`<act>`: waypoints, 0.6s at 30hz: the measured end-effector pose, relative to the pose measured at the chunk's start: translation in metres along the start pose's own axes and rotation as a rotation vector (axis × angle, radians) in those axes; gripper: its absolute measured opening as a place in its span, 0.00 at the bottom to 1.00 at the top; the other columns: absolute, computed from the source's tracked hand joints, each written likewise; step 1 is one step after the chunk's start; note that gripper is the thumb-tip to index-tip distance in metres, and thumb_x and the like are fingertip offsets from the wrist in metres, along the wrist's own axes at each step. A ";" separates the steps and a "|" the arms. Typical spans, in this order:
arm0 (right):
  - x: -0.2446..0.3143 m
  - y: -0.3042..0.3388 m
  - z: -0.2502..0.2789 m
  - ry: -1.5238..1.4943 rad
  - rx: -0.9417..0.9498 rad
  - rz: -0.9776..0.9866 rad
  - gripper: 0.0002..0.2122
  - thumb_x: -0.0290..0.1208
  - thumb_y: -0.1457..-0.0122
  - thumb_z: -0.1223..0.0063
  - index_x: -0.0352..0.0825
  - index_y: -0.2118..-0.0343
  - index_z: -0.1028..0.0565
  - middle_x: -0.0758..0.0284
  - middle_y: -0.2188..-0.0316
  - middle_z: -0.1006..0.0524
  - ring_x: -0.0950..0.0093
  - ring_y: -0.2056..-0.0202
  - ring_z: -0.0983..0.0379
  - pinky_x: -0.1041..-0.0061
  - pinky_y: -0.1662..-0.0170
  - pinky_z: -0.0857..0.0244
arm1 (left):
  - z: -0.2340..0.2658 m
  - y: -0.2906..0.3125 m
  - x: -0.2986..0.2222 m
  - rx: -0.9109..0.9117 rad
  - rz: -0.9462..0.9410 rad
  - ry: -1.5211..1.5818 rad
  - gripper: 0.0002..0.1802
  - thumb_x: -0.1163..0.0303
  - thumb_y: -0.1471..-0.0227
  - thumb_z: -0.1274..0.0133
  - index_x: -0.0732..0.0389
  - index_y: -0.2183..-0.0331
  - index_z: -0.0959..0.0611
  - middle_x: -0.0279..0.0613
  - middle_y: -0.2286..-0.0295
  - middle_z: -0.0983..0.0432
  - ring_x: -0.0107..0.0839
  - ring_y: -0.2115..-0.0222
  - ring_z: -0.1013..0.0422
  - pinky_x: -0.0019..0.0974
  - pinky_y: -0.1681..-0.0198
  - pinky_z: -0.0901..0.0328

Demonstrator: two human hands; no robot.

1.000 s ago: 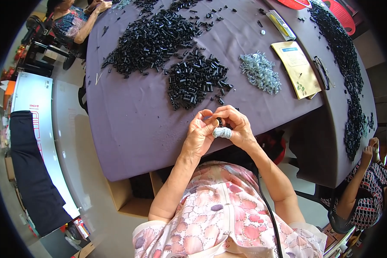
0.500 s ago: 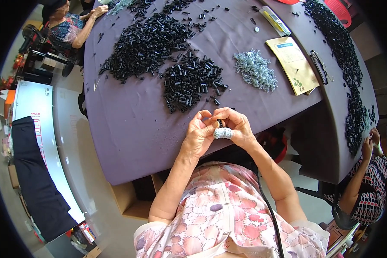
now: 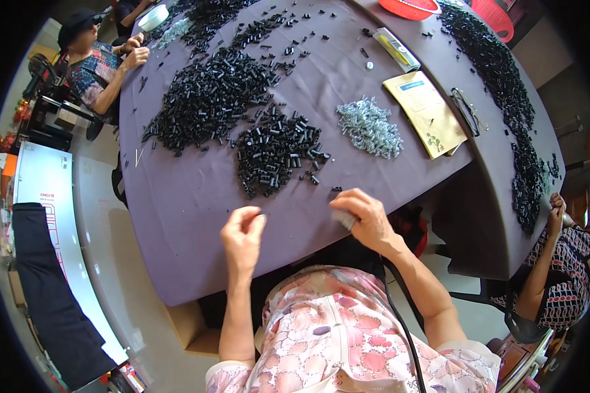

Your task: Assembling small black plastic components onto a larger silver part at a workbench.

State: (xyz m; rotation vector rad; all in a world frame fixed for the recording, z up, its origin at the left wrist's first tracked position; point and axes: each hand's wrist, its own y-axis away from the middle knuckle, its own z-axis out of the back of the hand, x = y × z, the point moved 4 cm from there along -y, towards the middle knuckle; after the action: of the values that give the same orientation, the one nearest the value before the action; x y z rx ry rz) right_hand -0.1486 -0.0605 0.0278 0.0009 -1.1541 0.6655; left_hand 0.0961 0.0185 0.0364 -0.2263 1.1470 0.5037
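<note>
My left hand [image 3: 242,237] is over the near part of the grey-purple cloth, thumb and fingers drawn together in a pinch. A tiny dark bit shows at its fingertips, too small to name. To its right, my right hand [image 3: 368,221] has bent fingers and a pale grey knitted wrap [image 3: 344,219] on a digit, blurred by motion. Just beyond those fingertips lies a black tubular piece [image 3: 336,189]. The nearest heap of short black tubes [image 3: 275,149] sits ahead of both hands. Right of it rests a pile of small clear pieces [image 3: 371,128].
A larger black heap [image 3: 210,98] spreads at the far left. Yellow booklets [image 3: 426,114], eyeglasses [image 3: 467,111] and a clear-lidded case [image 3: 396,50] lie to the right. A red basket [image 3: 410,8] stands farther off. Co-workers sit at the far left [image 3: 95,72] and right [image 3: 564,275].
My hands were together, working a black piece between their fingers; now they are apart, the left farther left and nearer me, the right lower. The view has shifted slightly.
</note>
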 end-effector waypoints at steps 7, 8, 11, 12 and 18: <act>-0.043 -0.020 0.016 0.249 -0.116 -0.165 0.13 0.15 0.57 0.51 0.36 0.67 0.24 0.61 0.69 0.26 0.59 0.66 0.27 0.66 0.63 0.32 | 0.076 0.024 0.023 -0.308 -0.136 -0.635 0.07 0.78 0.54 0.45 0.64 0.68 0.21 0.43 0.73 0.27 0.36 0.75 0.31 0.36 0.72 0.34; -0.049 -0.021 0.015 0.295 -0.129 -0.210 0.12 0.17 0.57 0.49 0.37 0.67 0.24 0.62 0.69 0.27 0.60 0.65 0.28 0.66 0.64 0.33 | 0.081 0.025 0.029 -0.319 -0.141 -0.690 0.06 0.77 0.53 0.45 0.63 0.68 0.21 0.43 0.72 0.29 0.41 0.72 0.31 0.40 0.68 0.35; -0.054 -0.026 0.010 0.414 -0.173 -0.182 0.12 0.18 0.57 0.48 0.37 0.68 0.24 0.63 0.69 0.28 0.62 0.64 0.29 0.66 0.64 0.34 | 0.086 0.029 0.028 -0.384 -0.236 -0.825 0.07 0.75 0.53 0.44 0.63 0.68 0.21 0.43 0.71 0.30 0.41 0.69 0.31 0.42 0.65 0.35; -0.054 -0.030 0.008 0.414 -0.173 -0.183 0.12 0.18 0.57 0.48 0.37 0.68 0.24 0.63 0.69 0.28 0.62 0.64 0.29 0.66 0.64 0.34 | 0.087 0.028 0.030 -0.368 -0.192 -0.808 0.09 0.73 0.53 0.44 0.63 0.66 0.21 0.44 0.69 0.31 0.42 0.66 0.32 0.42 0.63 0.36; -0.063 -0.041 -0.001 0.535 -0.118 -0.255 0.12 0.17 0.57 0.49 0.37 0.68 0.25 0.64 0.69 0.31 0.62 0.63 0.31 0.67 0.61 0.36 | 0.066 0.033 0.016 -0.434 -0.307 -0.821 0.13 0.72 0.54 0.42 0.63 0.63 0.22 0.44 0.67 0.33 0.42 0.62 0.34 0.43 0.58 0.38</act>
State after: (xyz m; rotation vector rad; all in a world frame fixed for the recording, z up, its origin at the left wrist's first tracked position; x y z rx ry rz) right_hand -0.1432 -0.1238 -0.0126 -0.1211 -0.6593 0.3375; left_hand 0.1386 0.0796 0.0515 -0.5058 0.1861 0.4956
